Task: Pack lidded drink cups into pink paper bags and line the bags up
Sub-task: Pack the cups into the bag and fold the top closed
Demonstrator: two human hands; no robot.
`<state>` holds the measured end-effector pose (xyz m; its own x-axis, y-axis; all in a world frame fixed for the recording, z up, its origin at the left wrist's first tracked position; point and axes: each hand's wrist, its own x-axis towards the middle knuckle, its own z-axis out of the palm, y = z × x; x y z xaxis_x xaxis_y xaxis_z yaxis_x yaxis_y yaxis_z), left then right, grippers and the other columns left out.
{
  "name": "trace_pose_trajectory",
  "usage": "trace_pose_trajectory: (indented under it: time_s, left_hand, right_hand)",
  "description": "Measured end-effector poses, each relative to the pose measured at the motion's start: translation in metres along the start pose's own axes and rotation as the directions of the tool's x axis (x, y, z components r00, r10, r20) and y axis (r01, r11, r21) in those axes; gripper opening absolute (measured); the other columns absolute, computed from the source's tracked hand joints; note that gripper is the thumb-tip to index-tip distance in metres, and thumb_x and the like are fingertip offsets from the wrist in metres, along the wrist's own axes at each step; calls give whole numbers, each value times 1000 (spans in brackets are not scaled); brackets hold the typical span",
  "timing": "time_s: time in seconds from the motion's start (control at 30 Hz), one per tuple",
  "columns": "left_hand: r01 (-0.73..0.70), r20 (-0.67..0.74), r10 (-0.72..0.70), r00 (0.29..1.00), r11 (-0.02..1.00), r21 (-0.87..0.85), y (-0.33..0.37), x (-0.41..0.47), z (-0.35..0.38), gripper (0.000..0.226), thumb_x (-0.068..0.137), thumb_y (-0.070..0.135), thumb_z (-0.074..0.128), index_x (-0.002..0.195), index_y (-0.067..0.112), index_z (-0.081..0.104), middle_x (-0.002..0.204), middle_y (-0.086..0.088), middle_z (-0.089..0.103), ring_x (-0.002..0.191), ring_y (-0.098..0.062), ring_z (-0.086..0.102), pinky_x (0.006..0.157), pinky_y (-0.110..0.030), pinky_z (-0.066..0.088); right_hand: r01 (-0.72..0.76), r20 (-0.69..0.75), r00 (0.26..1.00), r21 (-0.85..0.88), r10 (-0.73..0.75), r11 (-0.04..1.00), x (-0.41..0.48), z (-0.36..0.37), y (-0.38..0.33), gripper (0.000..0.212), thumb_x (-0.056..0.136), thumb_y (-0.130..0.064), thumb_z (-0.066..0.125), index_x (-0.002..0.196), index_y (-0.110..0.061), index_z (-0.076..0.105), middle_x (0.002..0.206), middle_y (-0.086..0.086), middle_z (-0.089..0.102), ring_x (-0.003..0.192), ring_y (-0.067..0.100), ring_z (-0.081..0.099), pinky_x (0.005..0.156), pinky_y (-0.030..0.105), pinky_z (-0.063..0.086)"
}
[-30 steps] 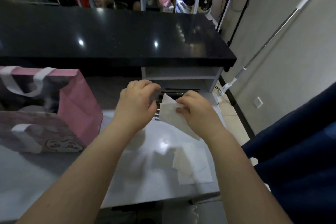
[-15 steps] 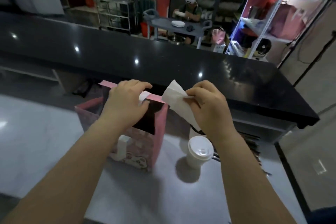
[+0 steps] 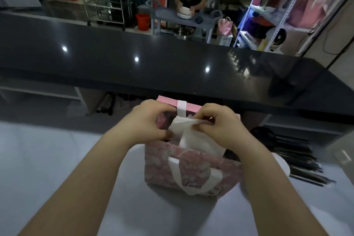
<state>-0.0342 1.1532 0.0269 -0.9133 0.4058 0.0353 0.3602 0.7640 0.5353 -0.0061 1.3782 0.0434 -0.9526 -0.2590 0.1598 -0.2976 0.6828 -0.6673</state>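
Currently: pink paper bag (image 3: 191,166), lower centre of frame, upright on pale table (image 3: 57,159), mouth open. Probably light, thin-walled, easily crushed; best taken by white handles (image 3: 177,175). Right hand (image 3: 216,122) pinching white napkin (image 3: 191,132) over mouth; left hand (image 3: 145,122) curled at rim, grip unclear.

Pink patterned bag (image 3: 193,166) w/ white handles (image 3: 191,180); white napkin (image 3: 193,136); black counter (image 3: 172,63).

Grey table (image 3: 57,159): pink bag (image 3: 159,163), cup (image 3: 281,165).
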Motion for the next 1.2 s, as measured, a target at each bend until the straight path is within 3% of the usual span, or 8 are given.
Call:
trace_pose_trajectory:
  time_s: [0.2, 0.47, 0.63, 0.73, 0.9, 1.0, 1.1, 1.2]
  left_hand:
    - [-70, 185, 57, 981, 996, 62, -15, 13, 4, 118, 59, 65, 80, 149, 52, 3, 159, 24, -11, 145, -6, -22, 117, -53, 9]
    - [-121, 210, 142, 967, 986, -111, -24, 7, 9, 119, 57, 63, 82, 143, 64, -1, 152, 35, -23, 140, 4, -29, 119, -51, 14]
    - [-161, 41, 178, 983, 951, -263, -30, 2, 14, 93, 63, 74, 68, 143, 60, 21, 155, 36, 4, 143, 8, -13, 116, -37, 13]
    - [-182, -159, 131, 979, 912, -369, -34, -3, 20, 69, 70, 67, 67, 134, 53, 46, 143, 36, 35, 142, 7, 20, 115, -32, 22]
    - [-287, -397, -50, 917, 608, -740, -39, -21, 37, 35, 76, 52, 74, 108, 38, 71, 117, 8, 69, 117, -13, 61, 98, -37, 50]
    - [-194, -254, -41, 966, 531, -825, -49, -35, 43, 60, 60, 67, 78, 113, 42, 67, 119, 11, 67, 111, -9, 63, 81, -20, 54]
    - [19, 30, 15, 999, 503, -864, -61, -46, 51, 88, 48, 58, 90, 127, 35, 58, 125, 3, 62, 113, -19, 62, 80, -34, 57]
    - [79, 50, -69, 996, 525, -847, -57, -53, 62, 75, 52, 41, 94, 119, 37, 63, 115, -1, 69, 103, -24, 68, 76, -34, 59]
  right_hand:
    - [-54, -132, 991, -377, 4, 925, 28, 14, 12, 11, 84, -7, 65, 87, -15, 72, 92, -4, 56, 83, 17, 56, 70, 33, 48]
    - [104, -83, 981, -530, -174, 842, 33, 27, 15, 30, 69, -7, 81, 98, -8, 73, 101, 9, 65, 100, 32, 58, 87, 46, 48]
    - [82, -168, 976, -303, -138, 950, 15, 7, 11, 30, 77, -5, 76, 103, -20, 72, 103, -12, 61, 102, 13, 54, 87, 31, 48]
    - [71, -348, 928, -184, -133, 980, -10, -8, 13, 30, 79, -2, 74, 100, -24, 71, 98, -17, 63, 97, 6, 57, 83, 23, 46]
    - [-36, -519, 848, 136, 102, 990, -62, -13, 42, 33, 80, -10, 77, 108, -25, 69, 110, -11, 66, 101, 11, 62, 90, 27, 50]
    - [-154, -376, 869, 413, 322, 897, -92, -11, 67, 44, 76, -25, 74, 119, -22, 65, 114, 0, 69, 105, 14, 65, 95, 33, 53]
    - [-111, -184, 939, 636, 290, 764, -117, -5, 84, 73, 68, -48, 82, 129, -15, 56, 123, 4, 66, 113, 19, 63, 93, 30, 52]
    - [-167, 19, 975, 725, 223, 668, -125, 13, 89, 72, 61, -34, 89, 127, -25, 61, 123, 4, 67, 112, 21, 64, 84, 26, 54]
